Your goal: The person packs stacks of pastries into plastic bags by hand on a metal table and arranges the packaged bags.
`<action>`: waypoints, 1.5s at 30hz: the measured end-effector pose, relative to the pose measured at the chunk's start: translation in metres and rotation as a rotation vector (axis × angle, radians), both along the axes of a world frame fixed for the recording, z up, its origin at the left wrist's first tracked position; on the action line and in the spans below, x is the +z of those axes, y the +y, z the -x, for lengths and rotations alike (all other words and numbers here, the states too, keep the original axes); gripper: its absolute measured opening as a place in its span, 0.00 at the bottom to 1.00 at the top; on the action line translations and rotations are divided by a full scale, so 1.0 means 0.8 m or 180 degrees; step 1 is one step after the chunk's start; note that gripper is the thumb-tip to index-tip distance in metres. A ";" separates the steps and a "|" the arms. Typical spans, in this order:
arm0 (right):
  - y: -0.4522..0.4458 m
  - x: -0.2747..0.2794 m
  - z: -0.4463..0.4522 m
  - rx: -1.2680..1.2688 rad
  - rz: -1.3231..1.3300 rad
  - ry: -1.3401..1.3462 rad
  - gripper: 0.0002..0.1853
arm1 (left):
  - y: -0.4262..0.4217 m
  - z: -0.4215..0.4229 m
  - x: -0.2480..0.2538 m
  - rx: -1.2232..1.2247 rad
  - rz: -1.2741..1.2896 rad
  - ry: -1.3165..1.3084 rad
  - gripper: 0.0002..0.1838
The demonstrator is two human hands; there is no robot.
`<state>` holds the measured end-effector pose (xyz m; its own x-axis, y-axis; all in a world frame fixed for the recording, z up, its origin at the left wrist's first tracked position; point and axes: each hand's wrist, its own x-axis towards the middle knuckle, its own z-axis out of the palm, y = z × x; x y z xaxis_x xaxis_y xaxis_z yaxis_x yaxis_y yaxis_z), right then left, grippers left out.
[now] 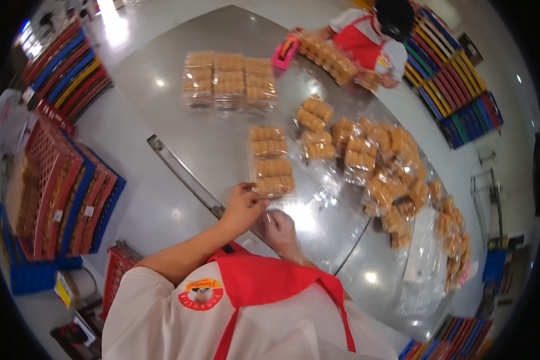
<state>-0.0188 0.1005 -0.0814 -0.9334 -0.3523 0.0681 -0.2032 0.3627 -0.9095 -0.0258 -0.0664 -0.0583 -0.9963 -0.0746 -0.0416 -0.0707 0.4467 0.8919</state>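
Observation:
A clear plastic bag of golden bread rolls (272, 161) lies lengthwise on the steel table, its near end toward me. At that near end is my left hand (245, 209), fingers bent and closed on the edge of the plastic. Just to the right and slightly nearer me is my right hand (279, 229), a little blurred, its fingers curled together; whatever it may hold is hidden. Farther back, several bagged rolls (229, 81) stand side by side in a block. To the right lies a loose heap of bagged rolls (390, 157).
Across the steel table (162, 90), a co-worker in a red apron (360, 43) handles a long bag of rolls (325, 55) beside a pink holder (285, 53). Clear plastic bags (423, 264) lie at right. Stacked crates (66, 186) stand left; more crates (453, 78) are behind the co-worker.

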 end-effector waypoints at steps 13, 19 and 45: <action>0.079 0.050 -0.040 -0.1432 0.1511 -0.1780 0.08 | -0.211 -0.066 0.178 0.0518 -0.3459 -0.1008 0.18; -0.003 0.016 0.001 -0.1723 0.1170 -0.1319 0.08 | -0.341 -0.042 0.184 0.0745 -0.3414 -0.0114 0.12; 0.105 0.004 -0.085 -0.4272 0.1847 -0.0094 0.08 | -0.100 0.145 0.032 -0.2823 0.0016 0.2050 0.10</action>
